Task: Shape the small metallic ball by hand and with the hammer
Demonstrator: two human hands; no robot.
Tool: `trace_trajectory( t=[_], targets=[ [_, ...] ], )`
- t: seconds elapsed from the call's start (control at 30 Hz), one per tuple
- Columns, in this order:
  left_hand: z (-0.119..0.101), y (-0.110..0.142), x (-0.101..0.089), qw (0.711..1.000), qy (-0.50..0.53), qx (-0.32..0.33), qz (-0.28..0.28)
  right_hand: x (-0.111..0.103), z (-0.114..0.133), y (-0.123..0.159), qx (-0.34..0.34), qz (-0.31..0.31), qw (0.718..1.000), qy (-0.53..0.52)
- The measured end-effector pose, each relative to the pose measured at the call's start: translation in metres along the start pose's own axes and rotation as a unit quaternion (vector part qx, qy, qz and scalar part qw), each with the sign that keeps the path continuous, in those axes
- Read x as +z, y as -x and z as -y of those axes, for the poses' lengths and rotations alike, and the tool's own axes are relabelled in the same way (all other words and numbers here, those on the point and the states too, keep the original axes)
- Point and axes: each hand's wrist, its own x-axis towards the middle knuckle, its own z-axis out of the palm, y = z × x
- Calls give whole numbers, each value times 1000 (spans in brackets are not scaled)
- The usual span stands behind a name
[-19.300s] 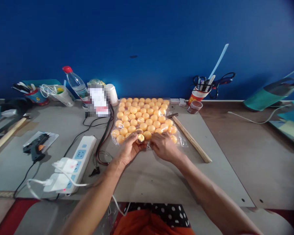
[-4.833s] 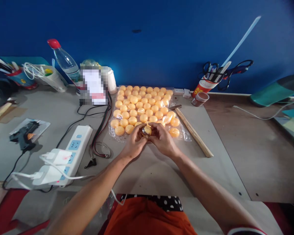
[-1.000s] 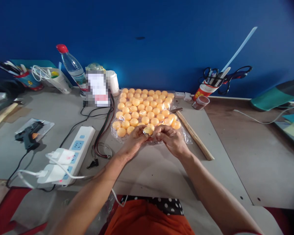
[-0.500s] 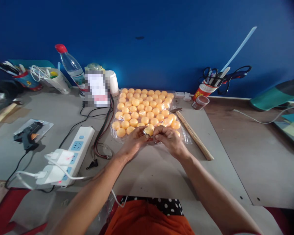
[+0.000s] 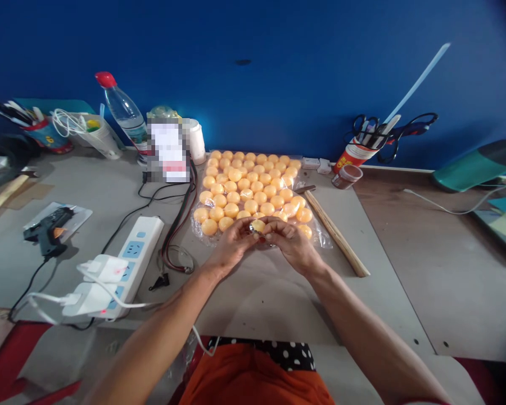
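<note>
My left hand (image 5: 231,244) grips a small round piece with a pale yellow top and a shiny, metallic-looking side (image 5: 257,226) between curled thumb and fingers. My right hand (image 5: 293,242) closes in from the right, its fingertips pinching at the piece's edge; I cannot tell whether they hold anything smaller as well. The piece sits between my hands, just above the near edge of the orange balls (image 5: 260,197), which lie in rows in clear, crinkled plastic wrap (image 5: 324,241) on the grey table (image 5: 278,309).

As I judge it, the left hand does best as a steady cradle, gripping by the rim, while the right works with light fingertip pressure. A hard squeeze could slip on the shiny side or dent a thin edge. Tilting the yellow face towards me gives a better view past my thumbs.

Just right of the wrap lies a hammer with a pale wooden handle (image 5: 337,235). Farther right, at the far side, stands a red-and-white paper cup (image 5: 352,154) of pens and scissors. To the left are a white power strip (image 5: 147,235) and a black glue gun (image 5: 48,228).
</note>
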Motion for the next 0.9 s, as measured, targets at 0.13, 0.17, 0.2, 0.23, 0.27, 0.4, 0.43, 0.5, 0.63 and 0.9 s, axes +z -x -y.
trace_trajectory(
  t=[0.13, 0.17, 0.2, 0.23, 0.27, 0.4, 0.43, 0.5, 0.63, 0.9],
  targets=[
    [1, 0, -1, 1000, -20, 7, -5, 2, -1, -1, -9, -11, 1000, -14],
    [1, 0, -1, 1000, -24, 9, -6, 2, -1, -1, -9, -10, 1000, -18],
    [1, 0, -1, 1000, -27, 12, -6, 2, -1, 0, -7, -10, 1000, -22],
    [1, 0, -1, 999, -28, 13, -6, 2, -1, 0, -2, -11, 1000, -25],
    [0, 0, -1, 999, -28, 13, -6, 3, 0, 0, 3, -14, 1000, -27],
    [0, 0, 0, 1000, -25, 13, -8, 3, 3, 0, 4, -31, 999, -19],
    [1, 0, 0, 1000, -25, 12, -10, 2, 3, 0, 3, -32, 999, -16],
    [1, 0, 0, 1000, -25, 11, -12, 2, 2, 0, 4, -30, 999, -13],
    [0, 1, 1, 1000, -20, 13, -9, 1, -1, -1, 10, -29, 999, -21],
    [0, 1, 0, 999, -40, 15, -12, 3, 4, 0, 11, -27, 1000, -10]
  ],
)
